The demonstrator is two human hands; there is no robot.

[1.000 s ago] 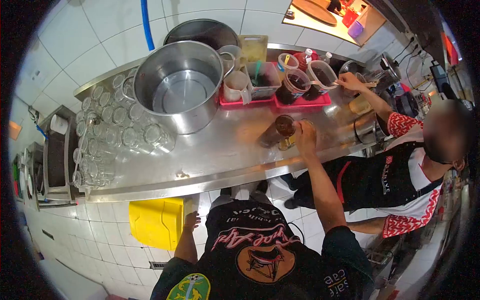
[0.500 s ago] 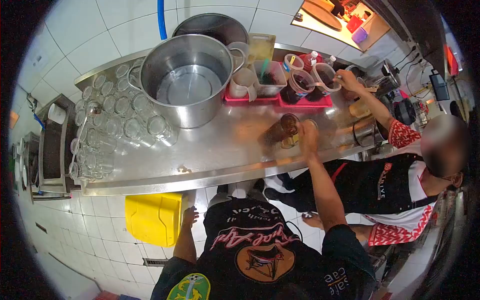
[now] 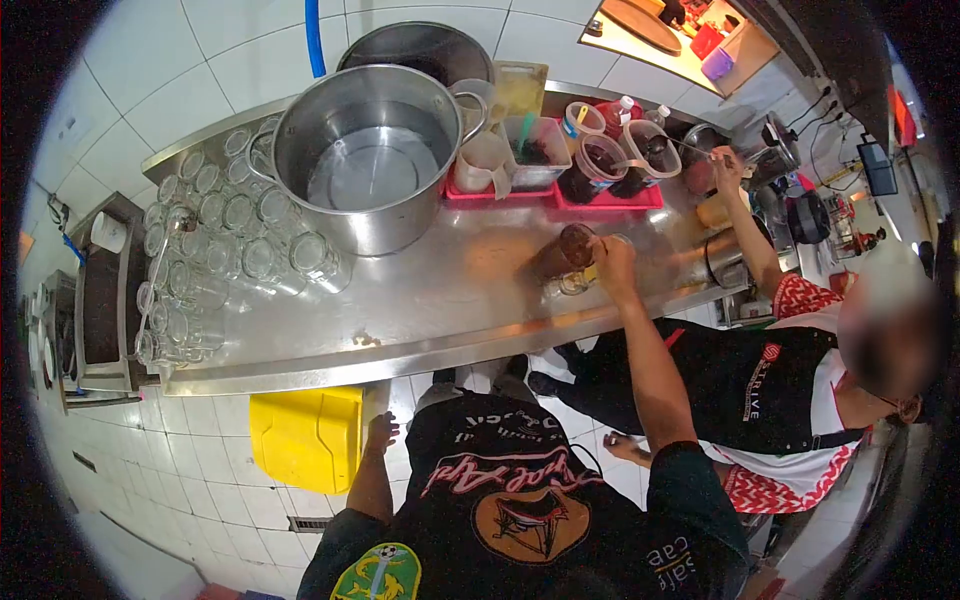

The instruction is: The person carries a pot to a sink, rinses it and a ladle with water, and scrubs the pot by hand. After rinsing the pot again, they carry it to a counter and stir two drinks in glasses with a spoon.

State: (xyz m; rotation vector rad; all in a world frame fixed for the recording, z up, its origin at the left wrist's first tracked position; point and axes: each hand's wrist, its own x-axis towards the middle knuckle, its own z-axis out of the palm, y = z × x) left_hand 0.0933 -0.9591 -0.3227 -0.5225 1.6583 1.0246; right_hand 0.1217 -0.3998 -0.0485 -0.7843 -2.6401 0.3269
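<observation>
My right hand (image 3: 612,260) reaches out over the steel counter (image 3: 430,300). Its fingers are closed at the rim of a tall glass of dark drink (image 3: 574,244). A smaller clear glass (image 3: 563,286) stands just in front of that glass. My left hand (image 3: 380,432) hangs down by my side with loose, spread fingers, holding nothing, next to a yellow bin (image 3: 305,435). What lies between my right fingers is too small to make out.
A big steel pot (image 3: 365,160) and several upturned glasses (image 3: 215,245) fill the counter's left. Red trays (image 3: 600,198) carry jugs and tubs of dark liquid. A co-worker at right holds a ladle (image 3: 668,145) in one hand (image 3: 726,166).
The co-worker's hand has drawn back to the right from the tubs, lifting the ladle. My right hand stays at the dark glass; my left hand hangs still.
</observation>
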